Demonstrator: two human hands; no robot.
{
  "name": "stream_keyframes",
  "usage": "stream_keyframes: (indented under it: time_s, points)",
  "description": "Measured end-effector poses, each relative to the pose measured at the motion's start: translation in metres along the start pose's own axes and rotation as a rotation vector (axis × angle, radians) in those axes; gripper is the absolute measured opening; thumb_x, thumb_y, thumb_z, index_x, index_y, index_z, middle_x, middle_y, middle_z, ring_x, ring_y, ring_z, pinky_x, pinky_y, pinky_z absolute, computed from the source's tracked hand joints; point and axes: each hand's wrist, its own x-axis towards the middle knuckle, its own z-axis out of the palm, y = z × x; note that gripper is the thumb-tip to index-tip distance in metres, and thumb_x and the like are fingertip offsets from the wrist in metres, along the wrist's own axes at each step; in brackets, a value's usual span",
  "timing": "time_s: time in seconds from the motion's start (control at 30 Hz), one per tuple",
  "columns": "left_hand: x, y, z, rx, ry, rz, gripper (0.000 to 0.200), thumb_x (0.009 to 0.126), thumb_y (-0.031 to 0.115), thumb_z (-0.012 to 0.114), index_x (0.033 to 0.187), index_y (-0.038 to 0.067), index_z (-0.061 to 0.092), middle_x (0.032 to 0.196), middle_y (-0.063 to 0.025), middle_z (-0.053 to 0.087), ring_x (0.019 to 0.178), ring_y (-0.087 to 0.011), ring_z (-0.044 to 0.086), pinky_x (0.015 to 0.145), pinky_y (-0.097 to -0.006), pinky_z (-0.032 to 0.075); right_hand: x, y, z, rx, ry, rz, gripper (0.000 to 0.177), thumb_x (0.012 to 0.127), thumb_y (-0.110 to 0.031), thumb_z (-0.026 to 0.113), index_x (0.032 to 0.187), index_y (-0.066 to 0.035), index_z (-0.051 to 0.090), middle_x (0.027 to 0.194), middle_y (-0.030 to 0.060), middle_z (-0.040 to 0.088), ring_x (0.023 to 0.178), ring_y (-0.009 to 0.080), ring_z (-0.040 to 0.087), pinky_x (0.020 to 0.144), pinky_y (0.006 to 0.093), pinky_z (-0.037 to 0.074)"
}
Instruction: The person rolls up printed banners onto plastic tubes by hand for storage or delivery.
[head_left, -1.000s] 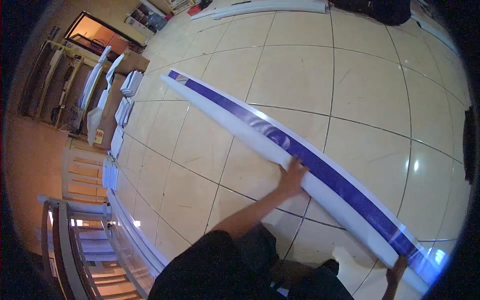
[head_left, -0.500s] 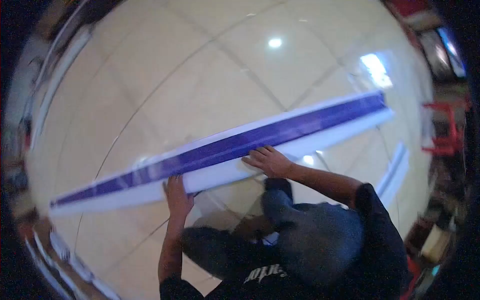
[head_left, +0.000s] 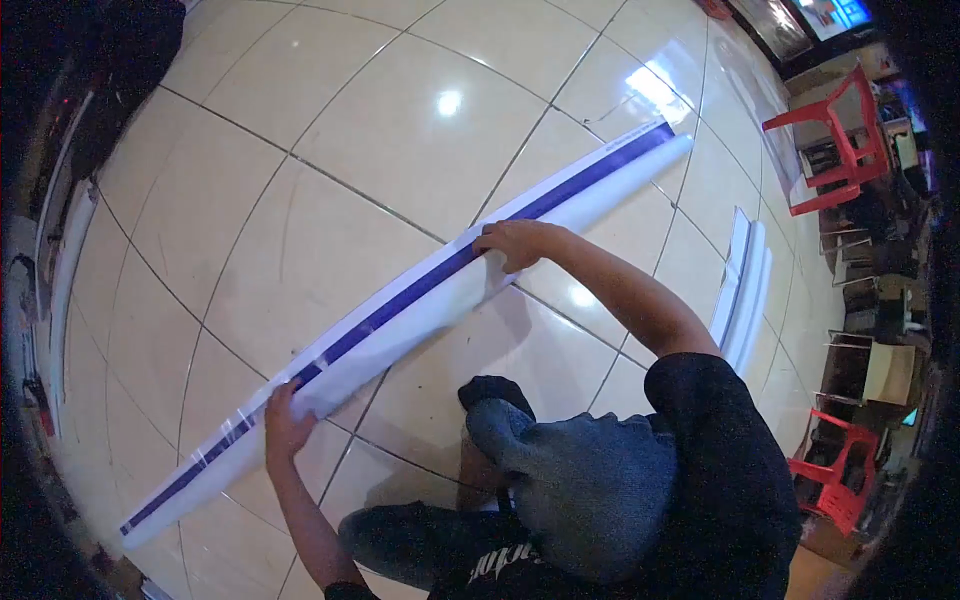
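A long sheet [head_left: 430, 287], white with a purple strip, lies diagonally across the tiled floor, partly rolled along its near side. My left hand [head_left: 288, 422] rests on the roll towards its lower left end, fingertips at the purple strip. Nearer the middle, my right hand [head_left: 515, 245] is curled over the roll, its fingers bent around the upper edge of the white part. Both hands touch the sheet, and their undersides are hidden.
White rolled sheets [head_left: 742, 290] lie on the floor at the right. Red plastic chairs [head_left: 845, 145] stand at the right edge. Another long white roll [head_left: 68, 290] is along the left side. My bent knee [head_left: 590, 480] is close below the sheet.
The purple strip shows narrower, with more of the sheet rolled up. The sheet looks more steeply tilted in view. Both hands are still on it, and the view has shifted.
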Motion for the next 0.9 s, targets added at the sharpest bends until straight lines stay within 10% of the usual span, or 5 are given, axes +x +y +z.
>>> stream_keyframes:
  time_s: [0.17, 0.37, 0.5, 0.9]
  points:
    - [-0.001, 0.034, 0.022, 0.155, 0.176, 0.073, 0.085, 0.054, 0.027, 0.078, 0.131, 0.012, 0.046, 0.124, -0.0156, 0.045, 0.118, -0.0368, 0.042, 0.103, -0.0523, 0.03, -0.02, -0.017, 0.016, -0.14, 0.132, -0.131, 0.077, 0.066, -0.02, 0.072, 0.136, -0.016, 0.04, 0.132, 0.0164, 0.044, 0.126, 0.035, 0.039, 0.103, 0.0514, 0.032]
    - [-0.004, -0.001, 0.018, 0.038, 0.171, 0.093, 0.079, 0.053, 0.019, 0.081, 0.125, 0.008, 0.052, 0.123, -0.0192, 0.052, 0.116, -0.0359, 0.047, 0.102, -0.0454, 0.036, -0.01, -0.011, 0.039, -0.091, 0.227, 0.048, 0.063, 0.068, -0.022, 0.073, 0.127, -0.011, 0.052, 0.126, 0.0207, 0.05, 0.117, 0.0385, 0.045, 0.102, 0.0474, 0.032]
    - [-0.045, -0.089, 0.023, 0.226, 0.169, -0.044, 0.083, 0.055, 0.034, 0.084, 0.126, 0.007, 0.05, 0.126, -0.0189, 0.049, 0.12, -0.0344, 0.044, 0.104, -0.045, 0.034, -0.033, 0.067, 0.045, -0.218, 0.356, -0.023, 0.072, 0.059, 0.006, 0.056, 0.13, -0.006, 0.044, 0.13, 0.0226, 0.042, 0.125, 0.0407, 0.037, 0.107, 0.0517, 0.025]
    - [-0.067, -0.128, -0.015, 0.208, 0.225, -0.117, 0.072, 0.056, 0.016, 0.077, 0.122, 0.007, 0.052, 0.123, -0.0153, 0.051, 0.117, -0.0334, 0.046, 0.103, -0.0432, 0.034, -0.112, 0.253, 0.058, -0.527, 0.432, 0.166, 0.072, 0.072, 0.003, 0.058, 0.138, 0.003, 0.031, 0.138, 0.0279, 0.035, 0.13, 0.045, 0.03, 0.11, 0.053, 0.019]
